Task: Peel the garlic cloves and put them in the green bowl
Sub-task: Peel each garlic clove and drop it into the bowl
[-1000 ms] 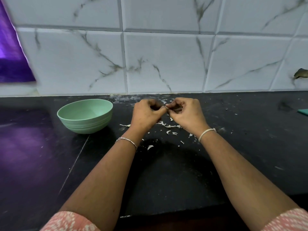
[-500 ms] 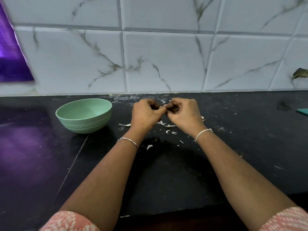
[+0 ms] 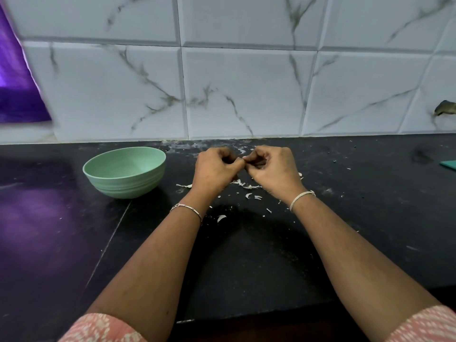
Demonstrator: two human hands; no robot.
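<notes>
One green bowl (image 3: 124, 172) is counted, two hands (left hand (image 3: 214, 170), right hand (image 3: 274, 170)), two bracelets (image 3: 186, 208), and numerous scattered peel scraps (image 3: 249, 186).

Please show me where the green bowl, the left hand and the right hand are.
green bowl (image 3: 123, 187): head view, front of the outer wall.
left hand (image 3: 214, 172): head view, back of the hand.
right hand (image 3: 274, 170): head view, back of the hand.

A bowl (image 3: 124, 172) is set on the counter (image 3: 246, 262), left of the left hand (image 3: 214, 172) and right hand (image 3: 274, 169). The hands are joined at the fingertips above scattered peel scraps (image 3: 249, 187), with a barely seen garlic clove (image 3: 243, 158) pinched between them. A tiled wall (image 3: 246, 95) is seen behind.
</notes>
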